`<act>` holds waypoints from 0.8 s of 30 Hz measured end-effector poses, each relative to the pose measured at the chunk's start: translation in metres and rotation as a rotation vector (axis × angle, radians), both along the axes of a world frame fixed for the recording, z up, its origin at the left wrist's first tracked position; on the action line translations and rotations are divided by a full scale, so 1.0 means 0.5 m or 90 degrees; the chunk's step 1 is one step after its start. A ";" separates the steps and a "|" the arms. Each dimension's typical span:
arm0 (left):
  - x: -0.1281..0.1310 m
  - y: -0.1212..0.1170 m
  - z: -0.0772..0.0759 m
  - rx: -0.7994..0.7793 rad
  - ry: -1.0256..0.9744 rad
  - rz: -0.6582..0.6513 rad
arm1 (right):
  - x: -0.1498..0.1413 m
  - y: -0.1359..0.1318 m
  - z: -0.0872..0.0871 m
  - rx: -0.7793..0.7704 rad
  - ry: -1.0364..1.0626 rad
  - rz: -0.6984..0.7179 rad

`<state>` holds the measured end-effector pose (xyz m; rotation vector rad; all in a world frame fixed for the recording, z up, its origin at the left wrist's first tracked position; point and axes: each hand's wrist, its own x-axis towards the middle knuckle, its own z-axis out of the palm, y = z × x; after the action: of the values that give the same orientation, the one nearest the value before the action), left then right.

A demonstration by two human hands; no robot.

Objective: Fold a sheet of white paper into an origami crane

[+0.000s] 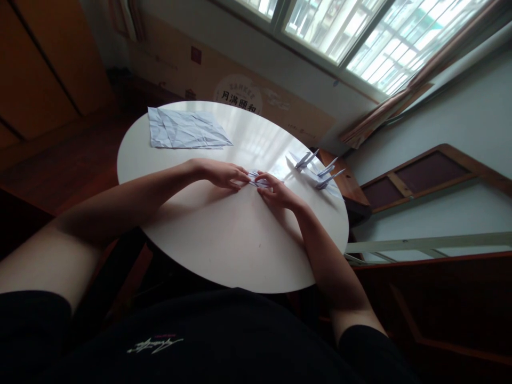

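A small piece of folded paper (253,180), white with bluish shading, lies on the round white table (236,240) between my hands. My left hand (224,175) has its fingertips closed on the paper's left end. From the right, my right hand (277,194) grips the other side, thumb and fingers bent around it. Fingers cover much of the paper, so its exact folded shape is hard to make out.
Creased paper sheets (186,130) lie flat at the table's back left. Pointed folded-paper figures, resembling cranes (306,161), stand near the right edge. A wooden cabinet (340,178) adjoins the table there. A barred window (340,32) is beyond.
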<state>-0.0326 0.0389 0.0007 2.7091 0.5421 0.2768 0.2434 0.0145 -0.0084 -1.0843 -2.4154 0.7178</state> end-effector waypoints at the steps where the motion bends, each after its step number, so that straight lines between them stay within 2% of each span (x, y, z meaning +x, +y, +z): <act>1: 0.000 0.000 0.001 -0.002 -0.001 -0.002 | 0.000 -0.001 0.001 -0.001 -0.003 0.001; 6: 0.000 -0.004 0.002 0.000 -0.005 -0.012 | -0.001 -0.002 0.003 0.004 -0.009 -0.003; 14: -0.006 -0.006 -0.001 0.019 0.038 0.036 | 0.000 0.011 -0.013 0.033 -0.010 0.001; 24: -0.006 -0.016 0.007 0.059 0.062 0.044 | -0.003 0.012 -0.013 0.068 -0.032 0.013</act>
<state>-0.0356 0.0310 0.0043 2.8085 0.6664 0.1927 0.2421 0.0206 -0.0150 -1.0495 -2.4796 0.5672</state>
